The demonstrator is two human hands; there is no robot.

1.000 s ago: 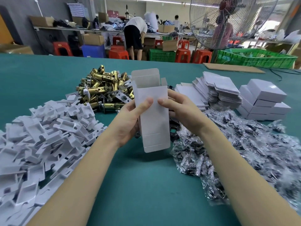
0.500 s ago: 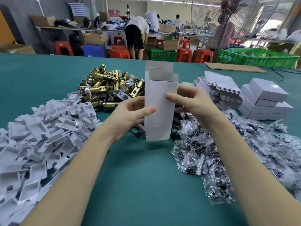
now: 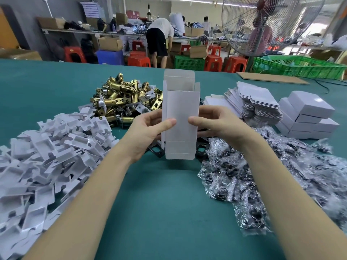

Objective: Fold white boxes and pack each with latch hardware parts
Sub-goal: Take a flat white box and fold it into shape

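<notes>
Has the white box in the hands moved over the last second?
Yes. The white box swung from tilted to upright and shifted right, away from the brass latch pile, toward the flat box blanks.

Bright, even overhead light; wide-angle bending and blur at edges.

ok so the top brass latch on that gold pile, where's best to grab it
Take the topmost brass latch by its long round barrel, coming down from above with thumb and fingers across its width. It lies tilted on top of the pile with the barrel exposed; its flat plate end is tangled among neighbours. Both hands are busy with the white box.
</notes>
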